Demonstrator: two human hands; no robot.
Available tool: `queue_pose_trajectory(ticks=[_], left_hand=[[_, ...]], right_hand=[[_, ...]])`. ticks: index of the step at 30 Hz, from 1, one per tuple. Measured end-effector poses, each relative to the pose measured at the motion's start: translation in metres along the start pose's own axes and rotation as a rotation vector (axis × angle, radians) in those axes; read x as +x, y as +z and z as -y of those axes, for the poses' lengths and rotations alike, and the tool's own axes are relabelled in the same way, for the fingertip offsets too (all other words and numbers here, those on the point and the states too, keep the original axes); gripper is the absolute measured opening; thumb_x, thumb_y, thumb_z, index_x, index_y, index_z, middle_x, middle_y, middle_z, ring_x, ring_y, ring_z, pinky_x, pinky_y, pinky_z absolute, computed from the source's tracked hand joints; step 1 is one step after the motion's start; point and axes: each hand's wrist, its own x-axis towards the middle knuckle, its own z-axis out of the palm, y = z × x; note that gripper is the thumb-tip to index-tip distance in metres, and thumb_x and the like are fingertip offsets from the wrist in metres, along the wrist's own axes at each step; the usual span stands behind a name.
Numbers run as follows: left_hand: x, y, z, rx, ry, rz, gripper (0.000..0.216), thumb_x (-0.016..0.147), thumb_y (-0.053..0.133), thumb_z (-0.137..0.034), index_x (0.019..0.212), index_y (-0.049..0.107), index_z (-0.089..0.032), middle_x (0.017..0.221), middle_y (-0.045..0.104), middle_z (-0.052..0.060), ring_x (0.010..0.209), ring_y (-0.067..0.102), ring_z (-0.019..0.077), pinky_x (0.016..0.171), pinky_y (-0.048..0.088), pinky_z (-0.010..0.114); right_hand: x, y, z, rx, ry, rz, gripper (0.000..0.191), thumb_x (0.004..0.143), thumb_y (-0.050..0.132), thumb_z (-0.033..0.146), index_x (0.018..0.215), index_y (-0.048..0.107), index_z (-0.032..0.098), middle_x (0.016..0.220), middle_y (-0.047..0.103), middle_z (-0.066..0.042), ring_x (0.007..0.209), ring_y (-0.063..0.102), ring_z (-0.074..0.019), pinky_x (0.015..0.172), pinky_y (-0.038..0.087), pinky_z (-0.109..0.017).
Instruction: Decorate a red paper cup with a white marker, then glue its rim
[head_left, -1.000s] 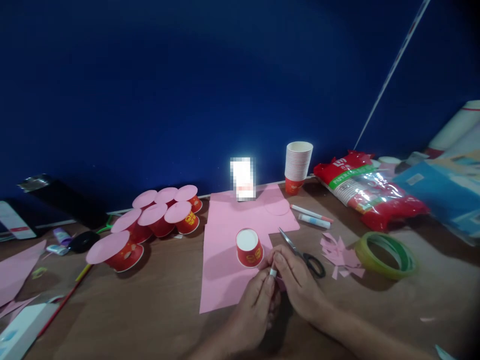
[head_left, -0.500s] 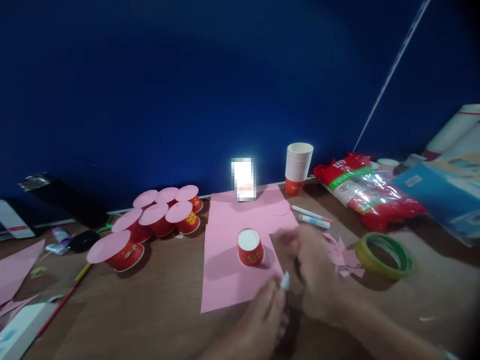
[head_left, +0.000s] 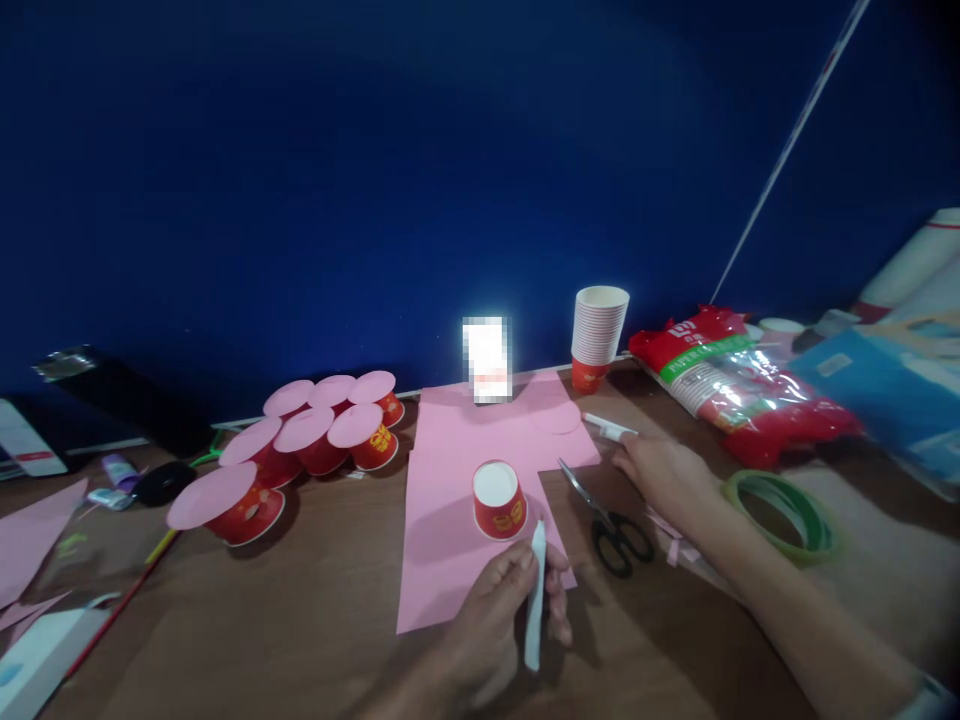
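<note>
My left hand (head_left: pixel 514 595) is closed around a slim white pen-like stick (head_left: pixel 535 600) with a tapered tip, held upright at the front of the pink paper. Just behind it, a red paper cup (head_left: pixel 499 503) stands upside down on the pink paper sheet (head_left: pixel 442 560). My right hand (head_left: pixel 660 470) reaches to the right of the paper, its fingers on a white marker (head_left: pixel 619 432); the hand hides part of it. Scissors (head_left: pixel 611 530) with black handles lie partly open on the table between my hands, touching neither.
Several red cups topped with pink discs (head_left: pixel 304 428) stand at left. A cup stack (head_left: pixel 600 335), a plastic-wrapped cup pack (head_left: pixel 739 385) and a green tape roll (head_left: pixel 784 515) are at right. Pink scraps (head_left: pixel 679 545) lie below my right forearm. A blue wall (head_left: pixel 480 180) rises behind.
The scissors, earlier at my right hand, now lie on the table. My right hand has moved up and right to the marker. My left hand has tilted the white stick more upright.
</note>
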Motion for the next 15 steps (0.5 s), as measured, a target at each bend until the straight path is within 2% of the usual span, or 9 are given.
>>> queue_pose_trajectory(ticks=[3,5,7,9,11,12,15], left_hand=[[0.000,0.003,-0.003,-0.122,0.015,-0.059,0.034,0.079,0.072,-0.043,0.087,0.066,-0.011,0.069,0.053,0.000,0.061,0.055,0.0097,0.066,0.047,0.027],[-0.001,0.004,-0.004,-0.170,0.027,-0.072,0.032,0.079,0.073,-0.041,0.089,0.069,-0.011,0.068,0.053,-0.001,0.063,0.054,0.0095,0.072,0.047,0.029],[-0.002,0.003,-0.006,-0.167,0.044,-0.041,0.030,0.081,0.071,-0.039,0.092,0.070,-0.011,0.068,0.055,0.000,0.064,0.055,0.0097,0.074,0.046,0.029],[-0.004,0.000,-0.010,-0.138,0.072,0.040,0.028,0.080,0.073,-0.037,0.093,0.071,-0.011,0.069,0.057,0.001,0.065,0.057,0.0102,0.075,0.046,0.029],[-0.006,-0.004,-0.015,-0.128,0.101,0.167,0.025,0.077,0.077,-0.033,0.091,0.072,-0.013,0.070,0.059,0.001,0.068,0.059,0.0113,0.073,0.045,0.028],[-0.008,-0.005,-0.017,-0.155,0.114,0.243,0.022,0.075,0.078,-0.031,0.088,0.072,-0.014,0.071,0.060,0.001,0.069,0.060,0.0117,0.071,0.044,0.026],[-0.011,-0.009,-0.022,-0.253,0.200,0.340,0.015,0.077,0.077,-0.029,0.088,0.072,-0.020,0.075,0.064,0.000,0.080,0.062,0.0128,0.076,0.044,0.025]], right_hand=[[0.000,0.003,-0.003,-0.008,0.001,-0.004,0.018,0.093,0.056,0.028,0.096,0.066,0.014,0.091,0.072,-0.015,0.081,0.070,-0.0282,0.059,0.045,-0.030],[-0.003,0.000,0.000,-0.005,0.004,-0.070,0.020,0.093,0.054,0.031,0.098,0.066,0.015,0.093,0.071,-0.014,0.081,0.070,-0.0282,0.060,0.045,-0.030],[-0.009,-0.005,0.006,0.041,-0.023,-0.235,0.023,0.094,0.053,0.032,0.106,0.066,0.017,0.096,0.072,-0.013,0.084,0.069,-0.0284,0.064,0.047,-0.032],[-0.019,-0.011,0.014,0.145,-0.083,-0.468,0.029,0.094,0.052,0.032,0.118,0.062,0.020,0.102,0.072,-0.012,0.091,0.068,-0.0278,0.072,0.049,-0.035],[-0.030,-0.015,0.025,0.302,-0.262,-0.627,0.032,0.092,0.056,0.030,0.122,0.059,0.019,0.105,0.072,-0.012,0.093,0.067,-0.0257,0.082,0.050,-0.036],[-0.036,-0.016,0.031,0.372,-0.400,-0.659,0.035,0.090,0.059,0.030,0.124,0.057,0.020,0.104,0.072,-0.011,0.094,0.067,-0.0249,0.083,0.051,-0.037],[-0.053,-0.016,0.050,0.565,-0.759,-0.695,0.050,0.083,0.067,0.032,0.129,0.050,0.020,0.110,0.071,-0.010,0.103,0.065,-0.0247,0.089,0.053,-0.041]])
